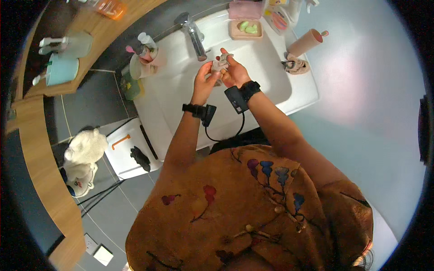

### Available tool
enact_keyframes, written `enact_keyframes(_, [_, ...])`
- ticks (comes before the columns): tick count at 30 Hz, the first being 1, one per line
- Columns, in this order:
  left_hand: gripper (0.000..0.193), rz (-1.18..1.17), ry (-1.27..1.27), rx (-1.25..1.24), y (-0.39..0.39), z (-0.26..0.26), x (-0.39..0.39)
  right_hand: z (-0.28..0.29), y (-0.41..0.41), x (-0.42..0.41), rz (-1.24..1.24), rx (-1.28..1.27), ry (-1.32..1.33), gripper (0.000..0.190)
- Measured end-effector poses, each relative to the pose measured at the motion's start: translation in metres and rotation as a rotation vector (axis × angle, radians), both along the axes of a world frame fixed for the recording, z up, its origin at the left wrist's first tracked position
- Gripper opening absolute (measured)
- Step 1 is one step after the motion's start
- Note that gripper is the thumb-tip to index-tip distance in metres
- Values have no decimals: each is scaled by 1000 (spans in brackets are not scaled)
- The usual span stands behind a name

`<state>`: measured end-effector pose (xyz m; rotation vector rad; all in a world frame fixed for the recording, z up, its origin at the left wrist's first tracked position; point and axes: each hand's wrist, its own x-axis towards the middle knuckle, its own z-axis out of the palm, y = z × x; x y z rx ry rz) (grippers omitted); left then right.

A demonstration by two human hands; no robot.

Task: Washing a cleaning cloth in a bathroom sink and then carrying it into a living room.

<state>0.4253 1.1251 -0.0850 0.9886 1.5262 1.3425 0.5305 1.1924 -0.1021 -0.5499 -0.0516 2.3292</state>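
Over the white washbasin (271, 79), both hands meet at a small crumpled whitish cloth (222, 61). My left hand (203, 83) pinches its left side between thumb and fingers. My right hand (237, 71) grips its other side, fingers curled up around it. Part of the cloth is hidden by the fingers, and its exact kind cannot be made out. A chrome faucet (195, 38) stands just beyond the hands, its spout end close to the left fingertips. Black devices are strapped to both wrists, with a black cable hanging between them.
A soap dish (234, 35) with green soap (250, 27) sits on the basin's back rim beside bottles (279, 17). Right lie a pink cup (303, 43) and crumpled beige cloth (298, 65). Toiletry cups (139, 67) stand left. A wooden shelf (81, 61) curves along the left.
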Motion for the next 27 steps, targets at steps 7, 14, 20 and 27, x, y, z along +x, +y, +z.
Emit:
enact_keyframes(7, [23, -54, 282, -138, 17, -9, -16, 21, 0, 0, 82, 178, -387, 34])
enact_keyframes(14, [19, 74, 109, -67, 27, -52, -29, -2, 13, 16, 4, 189, -535, 28])
enact_keyframes(20, [24, 102, -298, -199, 44, -56, -26, 0, 15, 18, 35, 326, -761, 35])
enact_keyframes(27, [27, 189, -891, -415, 43, -52, -37, 9, 13, -2, 195, 290, -889, 41])
